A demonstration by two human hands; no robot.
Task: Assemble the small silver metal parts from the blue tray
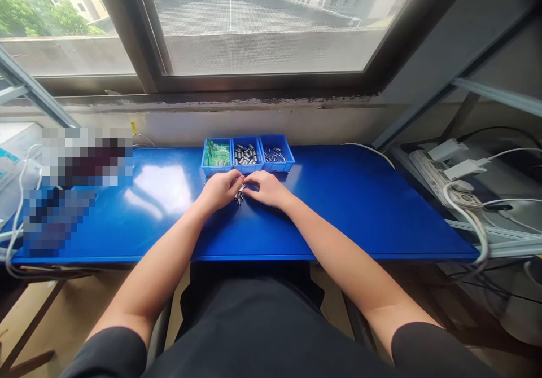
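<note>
My left hand [222,189] is closed, thumb and fingers pinched on a small silver metal cylinder [241,188]. My right hand [269,189] meets it from the other side, its fingertips pressed together at the same cylinder; whether they grip a separate small part is too fine to tell. Just below the fingertips, several thin dark and silver metal pieces [239,199] show over the blue tabletop. Directly beyond the hands stand three joined blue bins. The left bin [204,162] holds green pieces, the middle bin [245,168] short metal cylinders, and the right bin [279,166] thin metal pins.
The blue table [359,209] runs beneath a window [262,28]. A power strip [444,177] with plugs and white cables sits at the right, beside metal frame bars. Blurred-out items [80,180] and a white box [17,146] lie at the left.
</note>
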